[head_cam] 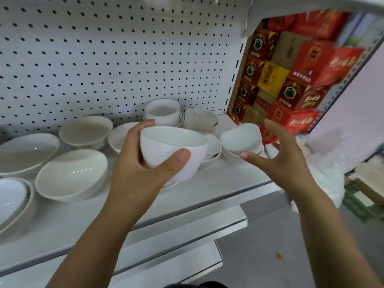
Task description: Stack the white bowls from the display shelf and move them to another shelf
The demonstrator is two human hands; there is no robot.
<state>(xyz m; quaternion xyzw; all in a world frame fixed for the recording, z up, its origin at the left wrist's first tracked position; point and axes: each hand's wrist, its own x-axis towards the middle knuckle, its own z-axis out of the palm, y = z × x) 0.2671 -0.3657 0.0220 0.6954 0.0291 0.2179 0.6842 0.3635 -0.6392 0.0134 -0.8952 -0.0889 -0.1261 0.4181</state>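
Note:
My left hand (143, 163) grips a deep white bowl (172, 148) above the white display shelf (207, 190), thumb on its near wall and fingers behind it. My right hand (284, 154) is spread open just right of a small stack of white bowls (241, 140) near the shelf's right end; the thumb tip lies at the stack's lower edge, and I cannot tell if it touches. Two more small bowl stacks (163, 111) (200, 119) stand at the back against the pegboard. Partly hidden behind the held bowl is a low stack (214, 148).
Wider white bowls and dishes (71, 175) (86, 130) (27, 152) fill the shelf's left part. A perforated white back panel (104, 59) rises behind. Red and yellow boxes (291, 75) are piled beyond the shelf's right end. Lower shelf edges (187, 225) and grey floor (270, 246) lie below.

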